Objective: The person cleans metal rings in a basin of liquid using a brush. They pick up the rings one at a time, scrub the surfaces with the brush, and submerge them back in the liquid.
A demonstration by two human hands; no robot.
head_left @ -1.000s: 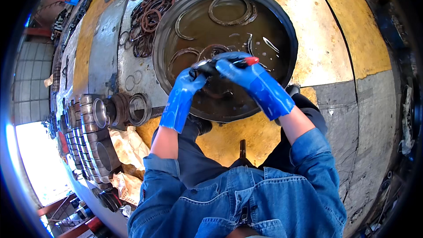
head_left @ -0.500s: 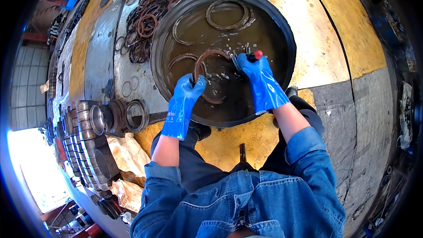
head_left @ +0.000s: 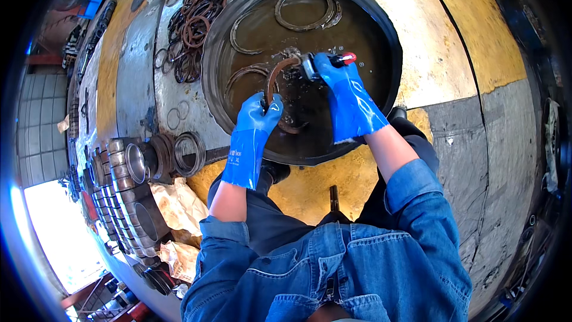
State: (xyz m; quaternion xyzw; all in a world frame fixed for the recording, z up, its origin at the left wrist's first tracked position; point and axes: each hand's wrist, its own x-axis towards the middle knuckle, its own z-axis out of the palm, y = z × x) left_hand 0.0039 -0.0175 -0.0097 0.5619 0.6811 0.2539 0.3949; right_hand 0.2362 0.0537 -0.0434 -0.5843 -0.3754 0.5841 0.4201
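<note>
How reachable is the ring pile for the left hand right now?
Probably not as is: the left hand grips a brown ring, and the basin rim lies between that hand and the ring pile.

one tub (head_left: 211, 71), many rings (head_left: 278, 12)
over the tub: one left hand (head_left: 256, 116), one right hand (head_left: 342, 80), one red-tipped tool (head_left: 348, 58), one brown ring (head_left: 272, 76). inside the tub: at least three other rings (head_left: 233, 36). left of the tub: two thin rings (head_left: 168, 120). at its far left: a tangled heap of rings (head_left: 205, 15), too overlapped to count. at its near left: two crumpled tan papers (head_left: 179, 203).
</note>
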